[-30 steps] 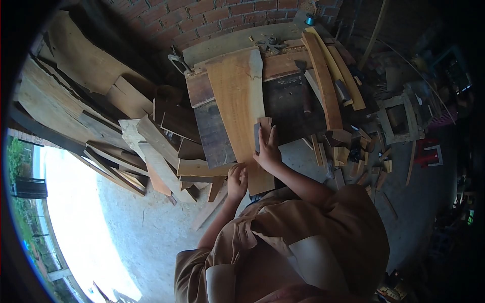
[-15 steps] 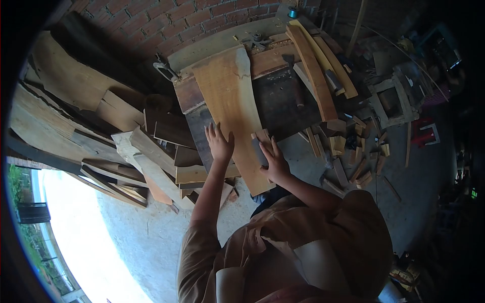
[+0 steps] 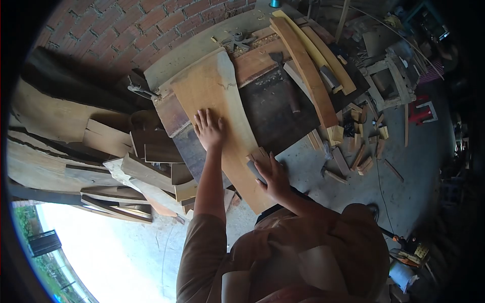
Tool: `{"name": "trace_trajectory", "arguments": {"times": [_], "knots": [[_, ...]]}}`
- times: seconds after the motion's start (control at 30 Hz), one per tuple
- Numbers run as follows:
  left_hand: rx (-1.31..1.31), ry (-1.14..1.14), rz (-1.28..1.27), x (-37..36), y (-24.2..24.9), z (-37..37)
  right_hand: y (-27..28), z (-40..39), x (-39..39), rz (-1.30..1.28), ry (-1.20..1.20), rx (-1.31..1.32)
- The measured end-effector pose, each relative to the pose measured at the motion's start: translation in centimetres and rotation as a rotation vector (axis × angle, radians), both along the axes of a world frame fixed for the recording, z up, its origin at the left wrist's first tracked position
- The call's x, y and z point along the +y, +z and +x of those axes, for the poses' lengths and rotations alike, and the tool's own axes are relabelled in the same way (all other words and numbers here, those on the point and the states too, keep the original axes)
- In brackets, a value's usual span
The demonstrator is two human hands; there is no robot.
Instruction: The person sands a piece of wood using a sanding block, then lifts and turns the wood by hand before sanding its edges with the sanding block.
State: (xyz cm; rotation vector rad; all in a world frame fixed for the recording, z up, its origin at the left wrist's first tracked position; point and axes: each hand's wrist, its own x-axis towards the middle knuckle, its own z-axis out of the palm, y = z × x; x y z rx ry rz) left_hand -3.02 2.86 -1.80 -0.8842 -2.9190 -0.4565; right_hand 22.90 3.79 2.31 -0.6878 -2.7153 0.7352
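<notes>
A long wooden board (image 3: pixel 217 101) with a pale, wavy right edge lies on the dark workbench (image 3: pixel 273 106), its near end projecting toward my body. My left hand (image 3: pixel 209 132) rests flat on the board near its left edge, fingers spread. Close to the board's right edge, my right hand (image 3: pixel 274 178) grips a small wooden block (image 3: pixel 258 160) with a grey side face. The block sits on or right against the board; its underside is hidden.
A hammer-like tool (image 3: pixel 288 83) and long curved boards (image 3: pixel 305 65) lie on the bench's right. A clamp (image 3: pixel 141 90) is at its left corner. Stacked planks (image 3: pixel 111 136) crowd the left side. Offcuts (image 3: pixel 361 156) litter the floor at right, near a red stool (image 3: pixel 422 110).
My left hand has shifted from the board's left edge farther up onto its face. My right hand still grips the block near the right edge. The whole view has tilted and shifted.
</notes>
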Motion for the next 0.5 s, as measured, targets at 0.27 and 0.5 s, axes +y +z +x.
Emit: {"name": "trace_trajectory", "arguments": {"times": [0.27, 0.5], "knots": [[0.032, -0.006, 0.034, -0.1, 0.3, -0.1, -0.3, -9.2, 7.4, -0.066, -0.145, 0.063], [0.029, 0.005, 0.009, -0.1, 0.3, 0.0, -0.2, -23.3, 17.1, -0.088, -0.228, 0.093]]}}
